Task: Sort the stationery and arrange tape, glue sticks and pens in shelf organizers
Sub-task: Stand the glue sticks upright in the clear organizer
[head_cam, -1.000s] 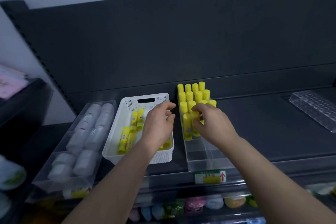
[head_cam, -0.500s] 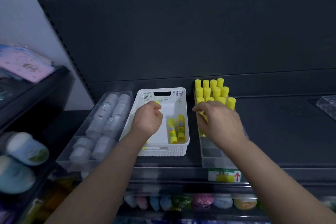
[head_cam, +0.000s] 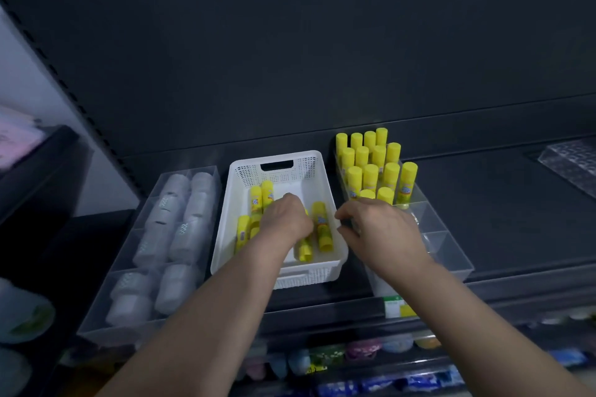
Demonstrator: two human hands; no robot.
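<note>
A white perforated basket (head_cam: 227, 219) on the dark shelf holds several yellow glue sticks (head_cam: 321, 229) lying flat. My left hand (head_cam: 285, 219) is down inside it, knuckles up, fingers curled onto a stick that is mostly hidden beneath them. To the right stands a clear divided organizer (head_cam: 451, 255) whose back compartments hold several upright glue sticks (head_cam: 371, 167). My right hand (head_cam: 377, 229) hovers over the organizer's middle, fingers loosely curled, thumb and forefinger near the basket's right rim, holding nothing.
Left of the basket, a clear organizer (head_cam: 106, 309) holds rows of white tape rolls (head_cam: 180, 229). A clear studded tray (head_cam: 574, 164) lies at the far right. A green and yellow label (head_cam: 398, 306) marks the shelf edge. Colourful packets (head_cam: 354, 348) fill the shelf below.
My right hand has drawn back from the upright sticks toward the basket, now holding nothing. My left hand has gone deeper into the basket. The view has shifted slightly.
</note>
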